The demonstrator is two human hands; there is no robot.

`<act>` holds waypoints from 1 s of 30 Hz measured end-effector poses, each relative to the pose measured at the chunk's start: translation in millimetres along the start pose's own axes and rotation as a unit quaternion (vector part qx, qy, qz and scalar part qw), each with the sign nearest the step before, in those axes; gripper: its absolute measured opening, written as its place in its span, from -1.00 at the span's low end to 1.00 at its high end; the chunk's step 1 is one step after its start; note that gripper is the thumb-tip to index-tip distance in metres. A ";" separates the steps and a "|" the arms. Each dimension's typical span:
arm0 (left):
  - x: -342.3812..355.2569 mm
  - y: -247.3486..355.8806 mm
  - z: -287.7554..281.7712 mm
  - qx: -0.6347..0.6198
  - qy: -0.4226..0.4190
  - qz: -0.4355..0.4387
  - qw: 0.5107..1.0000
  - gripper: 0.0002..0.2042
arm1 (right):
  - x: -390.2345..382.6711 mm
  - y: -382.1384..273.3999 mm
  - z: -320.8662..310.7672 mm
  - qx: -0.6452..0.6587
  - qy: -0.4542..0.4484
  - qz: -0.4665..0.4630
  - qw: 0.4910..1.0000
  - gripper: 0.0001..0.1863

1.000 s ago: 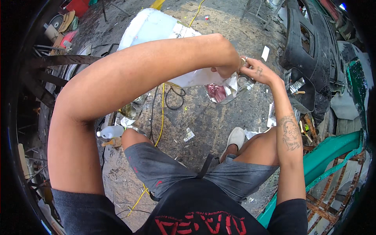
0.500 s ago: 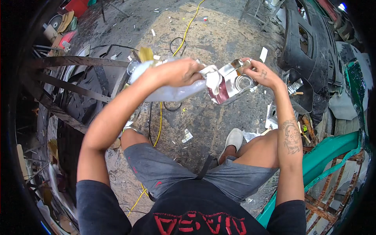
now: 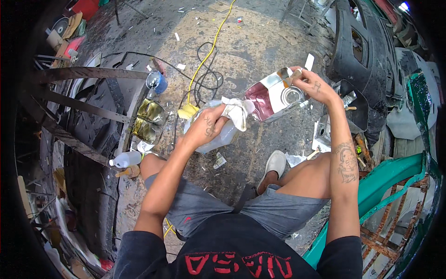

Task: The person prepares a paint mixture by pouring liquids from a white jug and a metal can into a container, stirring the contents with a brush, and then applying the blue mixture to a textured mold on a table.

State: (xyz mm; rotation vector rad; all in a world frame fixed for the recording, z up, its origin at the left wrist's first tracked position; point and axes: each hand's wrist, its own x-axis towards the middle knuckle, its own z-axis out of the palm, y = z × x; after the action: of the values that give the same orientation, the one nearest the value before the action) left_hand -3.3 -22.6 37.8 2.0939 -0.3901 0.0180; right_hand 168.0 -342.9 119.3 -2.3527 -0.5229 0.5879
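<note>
1 jug (image 3: pixel 219 140) w/ 1 rag (image 3: pixel 238 114) clutched in L fingers (image 3: pixel 216 113), R fingers (image 3: pixel 309 76) pinching 1 can (image 3: pixel 265 98).

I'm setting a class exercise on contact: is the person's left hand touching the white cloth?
Touching: the head view shows the left hand gripping the white cloth, with no gap between them.

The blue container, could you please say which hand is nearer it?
Left: in view, the left hand is lower right of the blue container, the right hand farther right at the metal can.
</note>
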 end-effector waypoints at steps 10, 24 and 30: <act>-7.4 -5.5 9.6 0.022 0.003 -0.027 0.999 -0.80 | -5.1 -1.6 -9.4 0.001 0.014 0.026 1.000 -0.43; -134.4 20.8 -62.0 -0.091 0.262 -0.108 0.955 -0.74 | 12.9 83.8 -35.3 0.017 0.038 -0.024 0.999 -0.52; -267.9 126.4 -158.5 -0.122 0.570 -0.124 0.803 -0.78 | 40.6 100.8 -33.2 -0.008 0.021 -0.053 0.998 -0.48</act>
State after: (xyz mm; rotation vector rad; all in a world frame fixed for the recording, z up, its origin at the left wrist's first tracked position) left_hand -270.5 121.2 181.9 1.5086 0.5910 0.9709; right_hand 240.3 -410.5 63.4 -2.3313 -0.6321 0.4869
